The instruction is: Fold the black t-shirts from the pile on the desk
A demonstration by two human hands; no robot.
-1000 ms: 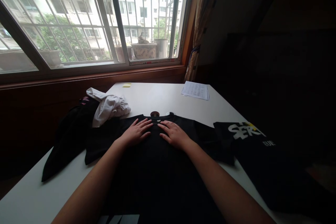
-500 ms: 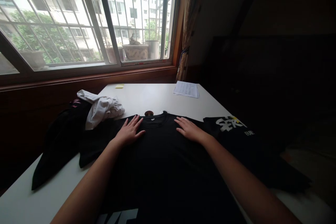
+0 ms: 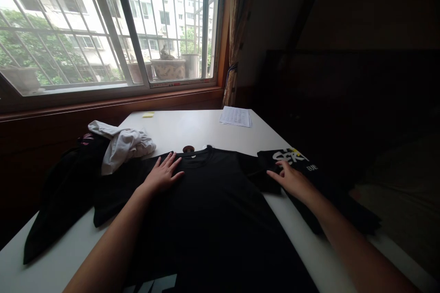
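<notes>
A black T-shirt lies spread on the white table, its collar toward the window and a pale print near the bottom. My left hand rests flat with fingers spread on the shirt, left of the collar. At the shirt's right sleeve is my right hand, its thumb and fingers bent close to the sleeve edge; whether cloth is between them is hard to make out. Just beyond that hand lies a dark garment with white and yellow lettering.
Left of the shirt, a white cloth lies against a black garment. Papers and a yellow note are at the far end of the white table. A small brown round object sits beyond the collar.
My right hand has moved right, from the shirt's shoulder to its sleeve, and its fingers have bent. My left hand stays on the shirt. The view has shifted slightly to the right.
</notes>
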